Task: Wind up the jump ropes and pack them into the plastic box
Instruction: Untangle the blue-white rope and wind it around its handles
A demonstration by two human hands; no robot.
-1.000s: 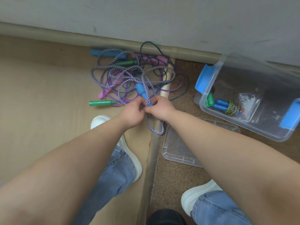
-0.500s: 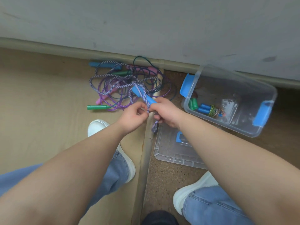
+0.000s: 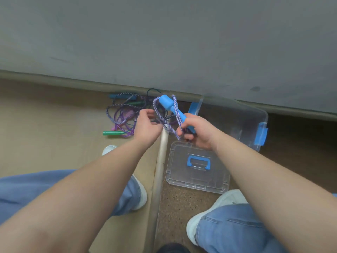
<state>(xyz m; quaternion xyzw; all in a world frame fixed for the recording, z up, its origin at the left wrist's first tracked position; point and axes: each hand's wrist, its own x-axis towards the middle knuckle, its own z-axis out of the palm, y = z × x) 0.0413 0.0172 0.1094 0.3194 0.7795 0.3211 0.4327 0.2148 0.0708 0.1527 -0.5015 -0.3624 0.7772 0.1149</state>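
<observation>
A: What is hidden or unclear?
B: The plastic box (image 3: 237,117) interior is partly blocked by the right hand (image 3: 197,133); its contents cannot be made out. The lower end of the blue handle (image 3: 170,109) is buried in that fist. The rope pile (image 3: 124,115) is partly covered by the left hand (image 3: 147,127).

A: State the grips.
B: Right fingers are clamped on the blue handle and the striped rope (image 3: 160,115) looped around it. Left fingers are loosely curled with the thumb apart; contact with the rope cannot be confirmed.

A: Surroundings?
B: The lid (image 3: 197,168) lies flat just below the box. A green handle (image 3: 113,133) rests at the pile's near edge.

A: Change since the earlier frame?
B: The handle has been raised off the pile, and the hands have separated.
</observation>
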